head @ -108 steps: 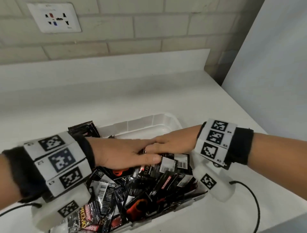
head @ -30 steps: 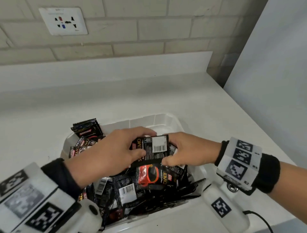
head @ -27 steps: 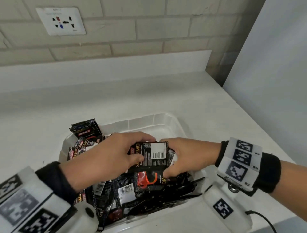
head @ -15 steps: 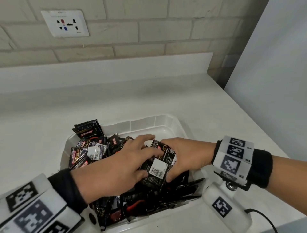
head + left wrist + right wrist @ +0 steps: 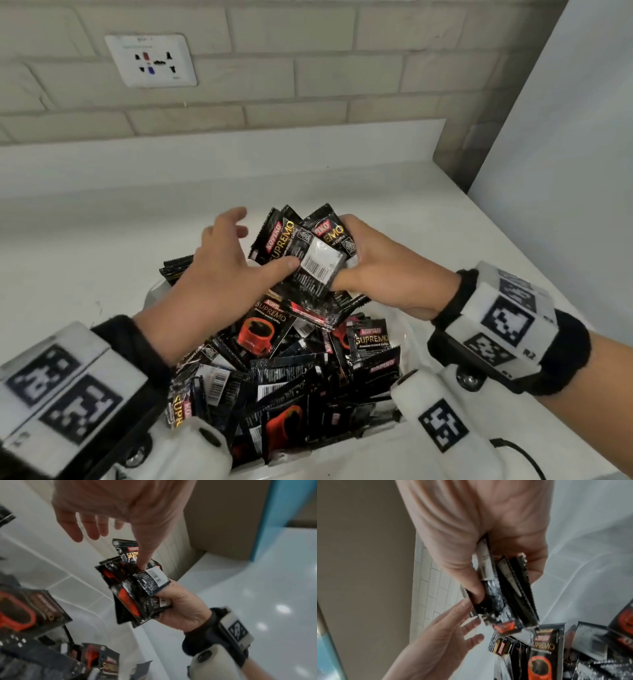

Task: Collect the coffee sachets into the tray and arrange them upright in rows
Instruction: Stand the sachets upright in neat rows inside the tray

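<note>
Nearest the camera, loose coffee sachets (image 5: 291, 387) are lying jumbled in the white tray (image 5: 363, 455) on the counter (image 5: 102, 240); above the heap, the right hand (image 5: 387, 274) is grasping a small stack of sachets (image 5: 308, 260), thumb in front and fingers curled behind; the left hand (image 5: 222, 274) is touching the stack's front with its thumb, its fingers spread and released, gripping nothing; farther back, a wall socket (image 5: 150, 60) is sitting in the brick wall (image 5: 308, 68).
</note>
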